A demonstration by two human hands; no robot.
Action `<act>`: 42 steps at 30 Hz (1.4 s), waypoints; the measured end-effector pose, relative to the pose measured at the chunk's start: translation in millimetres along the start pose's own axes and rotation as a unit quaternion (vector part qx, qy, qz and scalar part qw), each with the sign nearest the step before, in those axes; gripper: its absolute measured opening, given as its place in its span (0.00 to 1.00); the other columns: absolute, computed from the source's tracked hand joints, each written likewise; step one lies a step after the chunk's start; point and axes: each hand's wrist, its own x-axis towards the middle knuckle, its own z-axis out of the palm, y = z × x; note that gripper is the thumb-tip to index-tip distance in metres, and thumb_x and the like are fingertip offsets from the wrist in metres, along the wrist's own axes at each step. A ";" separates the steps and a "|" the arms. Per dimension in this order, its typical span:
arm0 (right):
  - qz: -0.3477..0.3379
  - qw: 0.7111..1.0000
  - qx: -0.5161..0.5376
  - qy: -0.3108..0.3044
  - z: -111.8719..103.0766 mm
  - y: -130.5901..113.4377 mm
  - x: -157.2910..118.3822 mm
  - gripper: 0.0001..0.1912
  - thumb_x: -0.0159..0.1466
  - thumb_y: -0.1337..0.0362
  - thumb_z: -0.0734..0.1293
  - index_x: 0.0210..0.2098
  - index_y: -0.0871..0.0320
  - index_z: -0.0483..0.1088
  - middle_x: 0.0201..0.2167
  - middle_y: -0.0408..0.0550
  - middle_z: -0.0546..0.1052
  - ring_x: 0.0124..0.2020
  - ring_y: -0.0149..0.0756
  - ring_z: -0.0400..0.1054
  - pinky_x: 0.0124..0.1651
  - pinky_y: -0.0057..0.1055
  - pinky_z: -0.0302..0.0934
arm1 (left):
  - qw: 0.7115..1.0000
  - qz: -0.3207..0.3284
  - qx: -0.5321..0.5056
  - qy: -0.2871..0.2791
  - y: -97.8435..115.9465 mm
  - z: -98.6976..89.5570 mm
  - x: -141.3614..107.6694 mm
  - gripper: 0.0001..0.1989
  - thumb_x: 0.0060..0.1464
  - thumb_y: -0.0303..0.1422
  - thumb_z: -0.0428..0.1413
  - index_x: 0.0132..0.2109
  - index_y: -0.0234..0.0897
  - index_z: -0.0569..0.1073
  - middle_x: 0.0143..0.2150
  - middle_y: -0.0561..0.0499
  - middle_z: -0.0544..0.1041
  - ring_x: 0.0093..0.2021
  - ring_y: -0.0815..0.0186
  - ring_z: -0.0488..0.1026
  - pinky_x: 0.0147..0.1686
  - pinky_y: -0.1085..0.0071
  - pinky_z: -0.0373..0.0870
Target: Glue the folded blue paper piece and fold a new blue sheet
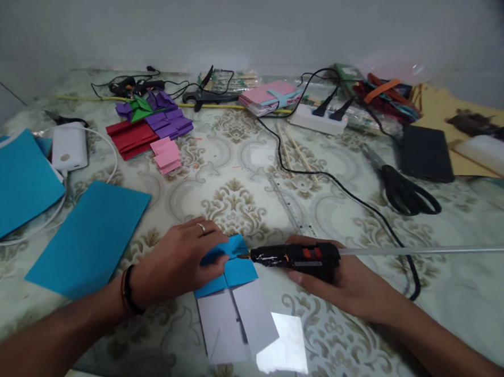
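Observation:
My right hand [347,288] is wrapped round a black hot glue gun [311,260], which lies level and points left. A long clear glue stick [430,250] runs out of its back. The nozzle is at the blue upper part of a folded paper [242,273]; whether it touches cannot be made out. White panels [255,313] form the lower part of this paper, with a slit between them. My left hand [185,255] grips the blue part at its left side, thumb and fingers closed on it. Part of the blue fold is hidden under those fingers.
Blue sheets [93,238] and a white power bank [69,145] lie left. Folded papers in red [131,133], purple [169,123] and pink [166,155] are behind. Scissors [406,190], a dark phone [426,153] and a power strip [318,119] are right, with a black cord [341,180] curving nearby.

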 end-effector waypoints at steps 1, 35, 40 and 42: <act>-0.009 1.000 -0.004 -0.004 -0.3 -0.7 -0.1 0.10 0.66 0.56 0.66 0.37 0.57 0.72 0.29 0.47 0.76 0.26 0.37 0.71 0.26 0.29 0.66 | 1.000 -0.001 -0.006 0.003 -0.9 0.3 0.2 0.06 0.63 0.29 0.57 0.44 0.35 0.78 0.44 0.45 0.81 0.46 0.56 0.79 0.45 0.62 0.75; -0.048 0.998 -0.030 0.016 1.4 -1.8 3.3 0.09 0.67 0.58 0.67 0.38 0.57 0.77 0.29 0.46 0.78 0.27 0.36 0.71 0.27 0.28 0.65 | 0.977 -0.035 -0.126 -0.167 -17.3 -38.5 5.7 0.15 0.59 0.34 0.61 0.52 0.37 0.73 0.44 0.48 0.75 0.42 0.60 0.74 0.42 0.67 0.71; -0.032 0.999 -0.027 0.019 1.0 -2.2 3.3 0.10 0.66 0.58 0.67 0.36 0.57 0.76 0.28 0.46 0.78 0.25 0.36 0.71 0.25 0.29 0.65 | 0.982 -0.020 -0.108 -0.153 -11.4 -36.3 4.4 0.19 0.54 0.28 0.61 0.53 0.39 0.73 0.49 0.46 0.76 0.49 0.56 0.75 0.48 0.66 0.72; -0.034 0.999 -0.028 0.016 1.0 -1.6 3.1 0.10 0.67 0.58 0.67 0.36 0.57 0.77 0.28 0.46 0.78 0.26 0.37 0.72 0.27 0.29 0.66 | 0.984 -0.014 -0.096 -0.152 -9.4 -35.1 4.2 0.20 0.53 0.25 0.60 0.53 0.39 0.73 0.50 0.46 0.76 0.49 0.56 0.75 0.48 0.65 0.72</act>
